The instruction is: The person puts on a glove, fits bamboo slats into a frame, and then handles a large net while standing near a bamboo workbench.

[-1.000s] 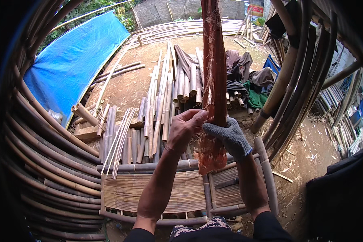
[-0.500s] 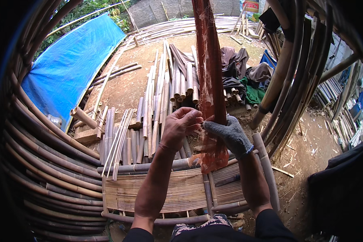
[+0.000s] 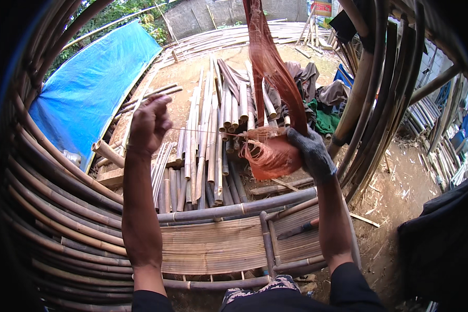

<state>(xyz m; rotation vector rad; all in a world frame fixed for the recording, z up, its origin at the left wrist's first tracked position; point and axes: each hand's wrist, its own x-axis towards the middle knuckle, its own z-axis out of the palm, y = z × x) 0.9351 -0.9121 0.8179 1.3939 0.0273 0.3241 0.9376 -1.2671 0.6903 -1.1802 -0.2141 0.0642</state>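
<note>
Left hand now swung out to centre-left, pinching a thin strand pulled taut from red fibre bundle at centre, gloved right hand clamping it, so probably stripping single fibres, above bamboo frame.

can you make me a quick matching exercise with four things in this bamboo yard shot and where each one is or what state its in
Things:
1. left hand
2. right hand
3. blue tarp
4. cut bamboo poles

Places or states:
A. spread out at the far left of the yard
B. gloved, gripping the reddish fibre bundle near its frayed end
C. lying side by side on the ground ahead
D. bare, raised, pulling a thin strand sideways out of the bundle

Pairs: 1-D, 2-B, 3-A, 4-C
</note>
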